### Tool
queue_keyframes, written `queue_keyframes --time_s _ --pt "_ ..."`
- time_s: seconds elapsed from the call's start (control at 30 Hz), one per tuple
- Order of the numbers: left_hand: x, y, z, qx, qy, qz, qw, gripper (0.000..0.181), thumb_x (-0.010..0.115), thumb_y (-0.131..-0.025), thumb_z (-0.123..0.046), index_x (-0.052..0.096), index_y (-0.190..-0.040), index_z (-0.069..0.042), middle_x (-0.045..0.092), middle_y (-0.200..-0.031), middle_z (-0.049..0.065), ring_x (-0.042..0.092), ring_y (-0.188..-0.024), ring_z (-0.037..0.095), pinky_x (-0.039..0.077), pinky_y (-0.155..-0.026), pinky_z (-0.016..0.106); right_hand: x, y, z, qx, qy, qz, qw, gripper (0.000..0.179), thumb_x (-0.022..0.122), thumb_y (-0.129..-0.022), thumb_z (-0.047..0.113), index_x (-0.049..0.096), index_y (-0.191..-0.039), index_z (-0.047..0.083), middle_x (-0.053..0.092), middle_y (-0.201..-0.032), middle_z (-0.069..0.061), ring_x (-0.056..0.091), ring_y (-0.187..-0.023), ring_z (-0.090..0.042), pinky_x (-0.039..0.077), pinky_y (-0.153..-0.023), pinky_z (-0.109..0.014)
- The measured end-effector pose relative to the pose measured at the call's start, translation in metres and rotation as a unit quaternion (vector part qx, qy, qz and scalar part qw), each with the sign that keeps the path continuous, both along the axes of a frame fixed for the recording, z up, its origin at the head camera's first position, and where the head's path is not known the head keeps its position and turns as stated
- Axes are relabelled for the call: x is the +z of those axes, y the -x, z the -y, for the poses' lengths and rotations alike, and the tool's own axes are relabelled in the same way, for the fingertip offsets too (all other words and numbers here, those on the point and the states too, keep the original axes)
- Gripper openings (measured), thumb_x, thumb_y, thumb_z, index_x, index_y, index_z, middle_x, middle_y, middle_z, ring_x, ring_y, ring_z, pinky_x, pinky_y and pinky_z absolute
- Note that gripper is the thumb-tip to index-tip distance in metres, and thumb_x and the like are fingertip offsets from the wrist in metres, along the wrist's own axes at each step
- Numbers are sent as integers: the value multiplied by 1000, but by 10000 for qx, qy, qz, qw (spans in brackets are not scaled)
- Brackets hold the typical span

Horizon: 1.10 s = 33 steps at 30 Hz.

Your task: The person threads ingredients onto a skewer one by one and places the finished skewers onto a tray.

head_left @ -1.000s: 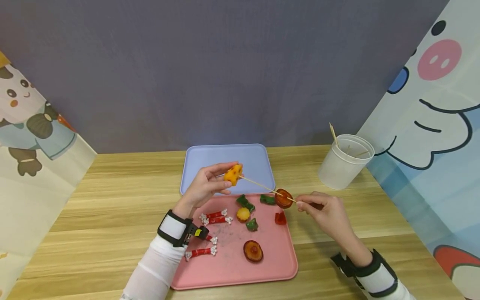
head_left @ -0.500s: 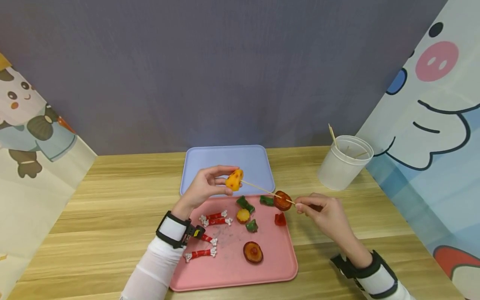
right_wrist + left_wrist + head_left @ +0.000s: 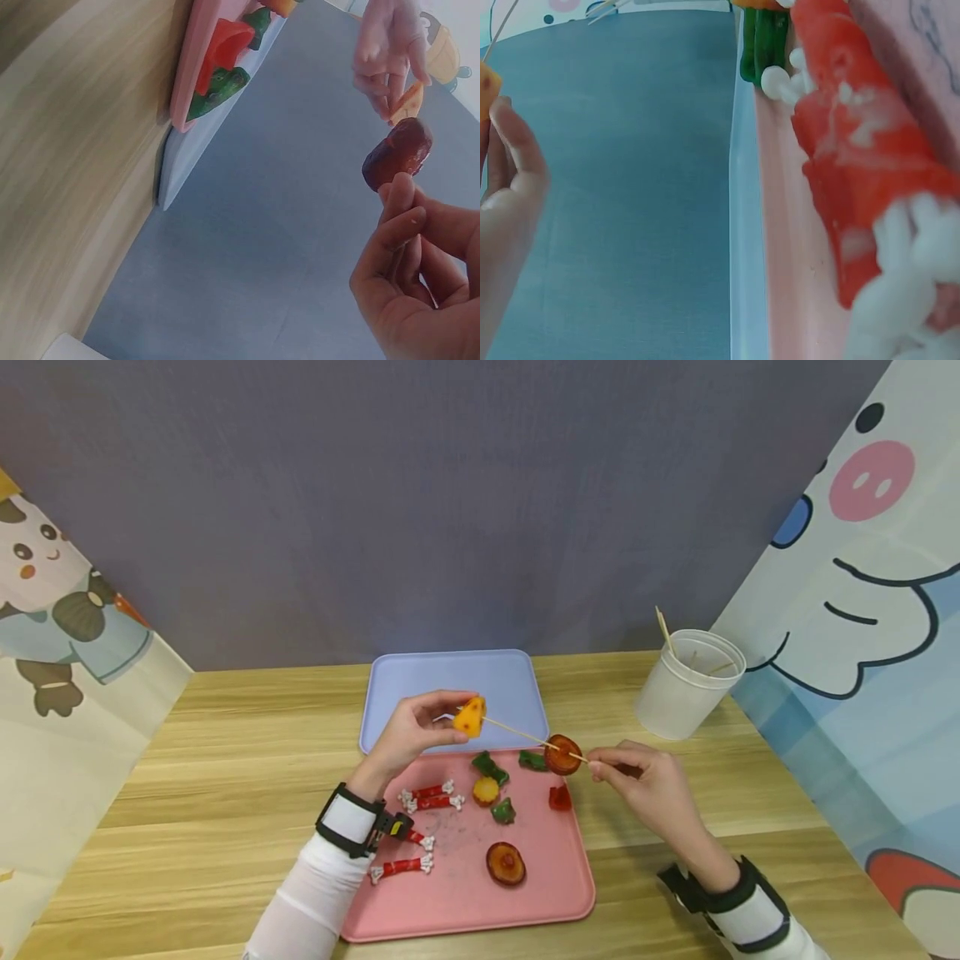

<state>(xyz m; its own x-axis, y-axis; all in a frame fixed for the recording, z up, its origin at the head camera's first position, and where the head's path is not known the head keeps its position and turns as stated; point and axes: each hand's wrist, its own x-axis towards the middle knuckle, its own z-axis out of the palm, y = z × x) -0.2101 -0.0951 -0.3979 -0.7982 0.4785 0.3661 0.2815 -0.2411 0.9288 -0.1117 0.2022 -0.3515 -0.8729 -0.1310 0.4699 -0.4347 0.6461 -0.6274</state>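
Observation:
My left hand point(image 3: 408, 731) pinches a yellow wedge with brown spots point(image 3: 470, 718) between thumb and fingers, above the trays. A thin wooden skewer point(image 3: 517, 732) runs from the wedge through a glossy brown mushroom cap point(image 3: 562, 755) to my right hand point(image 3: 647, 781). The right thumb and fingertips pinch the skewer's end, close beside the cap. In the right wrist view the cap point(image 3: 399, 154) sits just past the right fingertips, with the wedge point(image 3: 409, 103) behind it. Only the edge of the wedge point(image 3: 487, 90) shows in the left wrist view.
Below lies a pink tray point(image 3: 555, 893) with several red-wrapped bone-shaped pieces point(image 3: 401, 867), green pieces point(image 3: 504, 811), a yellow round point(image 3: 486, 791), a red piece point(image 3: 559, 798) and another mushroom cap point(image 3: 506, 864). A blue tray point(image 3: 502, 672) lies behind. A white bucket point(image 3: 682, 693) of skewers stands right.
The wedge has turned a little in my left fingers. My right hand has shifted slightly left with the skewer and mushroom cap.

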Motion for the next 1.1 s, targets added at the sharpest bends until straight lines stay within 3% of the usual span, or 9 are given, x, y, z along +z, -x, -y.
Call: queue_keyframes --time_s 0.27,0.47,0.67,0.9,1.1 --pt "-2 1 -3 247 160 -146 9995 47 70 -77 -2 55 -121 8 64 -115 4 56 -95 27 50 -81 34 -2 4 4 36 -20 -97 9999 12 72 -69 -7 72 -78 1 66 -65 -6 59 -56 -14 44 -47 -13" --pt "-4 -1 -11 200 321 -124 9992 45 72 -76 -3 60 -118 3 65 -114 4 56 -93 30 49 -82 40 -19 16 0 206 115 -67 9997 11 73 -71 -1 73 -80 6 67 -68 -1 61 -59 -10 47 -50 -12" --pt "-3 -5 -15 280 375 -15 9989 44 72 -75 -5 61 -117 1 66 -112 6 56 -92 30 50 -80 37 -30 23 -2 338 268 -40 9991 11 73 -74 3 74 -82 10 67 -69 3 61 -62 -7 49 -54 -12" --pt "-4 -5 -19 239 434 93 9987 44 72 -75 -3 60 -117 4 66 -112 8 58 -93 29 51 -81 38 -29 25 2 318 127 -284 9990 12 75 -72 5 74 -81 13 65 -68 6 58 -61 -6 46 -54 -12" --pt "-6 -7 -25 146 420 225 9988 45 73 -75 -5 61 -117 4 66 -112 9 59 -94 29 52 -80 34 -29 26 6 408 158 -238 9988 10 75 -72 9 74 -81 14 66 -69 6 58 -61 -6 48 -56 -12"
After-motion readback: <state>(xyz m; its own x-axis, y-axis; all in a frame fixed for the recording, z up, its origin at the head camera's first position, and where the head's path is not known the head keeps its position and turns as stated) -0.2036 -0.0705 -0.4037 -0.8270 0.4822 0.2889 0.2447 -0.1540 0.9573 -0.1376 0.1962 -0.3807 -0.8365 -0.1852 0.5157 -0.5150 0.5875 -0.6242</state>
